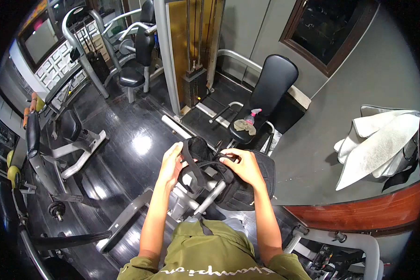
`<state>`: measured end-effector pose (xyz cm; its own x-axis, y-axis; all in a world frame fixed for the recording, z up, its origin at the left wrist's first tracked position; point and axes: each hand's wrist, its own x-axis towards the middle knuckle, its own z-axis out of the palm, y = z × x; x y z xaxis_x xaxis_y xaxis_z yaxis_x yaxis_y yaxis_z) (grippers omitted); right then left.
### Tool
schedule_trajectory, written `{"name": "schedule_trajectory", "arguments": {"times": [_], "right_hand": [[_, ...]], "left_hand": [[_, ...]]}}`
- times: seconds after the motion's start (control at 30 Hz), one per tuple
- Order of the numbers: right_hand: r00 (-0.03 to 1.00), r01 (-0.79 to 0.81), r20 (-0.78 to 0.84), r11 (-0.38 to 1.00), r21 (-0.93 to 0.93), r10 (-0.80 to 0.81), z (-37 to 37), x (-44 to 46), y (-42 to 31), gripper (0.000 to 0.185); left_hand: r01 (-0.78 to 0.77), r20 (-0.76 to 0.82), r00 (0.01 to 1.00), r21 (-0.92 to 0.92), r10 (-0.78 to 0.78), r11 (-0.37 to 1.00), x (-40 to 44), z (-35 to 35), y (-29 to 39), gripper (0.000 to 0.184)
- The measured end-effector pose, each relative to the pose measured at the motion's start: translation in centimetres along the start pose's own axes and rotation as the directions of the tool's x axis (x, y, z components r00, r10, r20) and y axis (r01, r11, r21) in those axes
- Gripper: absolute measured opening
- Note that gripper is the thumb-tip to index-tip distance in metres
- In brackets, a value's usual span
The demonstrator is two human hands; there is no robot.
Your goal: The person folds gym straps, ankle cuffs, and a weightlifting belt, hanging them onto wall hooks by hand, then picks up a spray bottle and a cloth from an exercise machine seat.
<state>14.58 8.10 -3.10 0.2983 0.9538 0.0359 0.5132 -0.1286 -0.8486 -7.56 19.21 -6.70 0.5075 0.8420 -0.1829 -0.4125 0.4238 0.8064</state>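
A black item with straps (pixel 197 168) is held up between both hands in front of the olive shirt. My left hand (pixel 172 163) is closed on a wide black strap at its left side. With fingers bent, my right hand (pixel 238 163) pinches the item's upper right part. What exactly the item is cannot be made out. Behind and below my right hand is a black padded piece (pixel 249 186). Farther ahead, a pink-topped spray bottle (pixel 251 116) and a beige cloth (pixel 245 127) rest on a black machine seat (pixel 240 135).
A black backrest (pixel 277 79) rises behind the seat, beside a weight stack (pixel 194 84). Other gym machines (pixel 86 149) stand at the left. White towels (pixel 378 144) hang at the right, above a reddish wooden edge (pixel 359 214). Grey metal frames (pixel 359 242) are at the lower right.
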Motion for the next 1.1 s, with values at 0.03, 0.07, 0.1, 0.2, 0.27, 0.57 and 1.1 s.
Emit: {"name": "schedule_trajectory", "arguments": {"times": [0.03, 0.07, 0.1, 0.2, 0.27, 0.57, 1.1], "right_hand": [[1.0, -0.001, -0.002, 1.0, 0.0, 0.001, -0.1, -0.1, -0.1, 0.031], [1.0, 0.022, 0.004, 0.999, 0.029, -0.022, -0.3, -0.2, -0.3, 0.03], [0.999, 0.043, 0.009, 0.997, 0.059, -0.044, -0.4, -0.2, -0.4, 0.028], [0.991, 0.13, -0.015, 0.974, 0.187, -0.129, -0.4, -0.3, -0.4, 0.025], [0.996, 0.069, 0.036, 0.977, 0.202, -0.078, -1.5, -1.0, -1.3, 0.024], [0.99, -0.001, 0.13, 0.926, 0.377, -0.052, -5.6, -3.7, -2.1, 0.023], [0.956, -0.023, 0.287, 0.963, 0.268, -0.057, -11.0, -5.7, -4.1, 0.025]], "left_hand": [[0.027, -0.007, 1.0, -0.009, -0.027, 1.0, 0.1, 0.0, 0.0, 0.025], [0.053, -0.014, 0.998, -0.017, -0.053, 0.998, 0.2, 0.1, 0.0, 0.025], [0.053, -0.013, 0.998, -0.017, -0.054, 0.998, 0.3, -0.1, -0.2, 0.025], [0.101, -0.065, 0.993, 0.011, -0.101, 0.995, 0.3, -0.4, -0.9, 0.021], [0.099, -0.021, 0.995, 0.034, -0.099, 0.994, 0.2, -0.6, -1.2, 0.019], [-0.108, 0.043, 0.994, 0.446, 0.099, 0.888, -0.7, 1.2, -1.2, 0.025], [-0.302, 0.052, 0.931, 0.663, 0.361, 0.685, -1.2, 1.6, -2.8, 0.026]]}}
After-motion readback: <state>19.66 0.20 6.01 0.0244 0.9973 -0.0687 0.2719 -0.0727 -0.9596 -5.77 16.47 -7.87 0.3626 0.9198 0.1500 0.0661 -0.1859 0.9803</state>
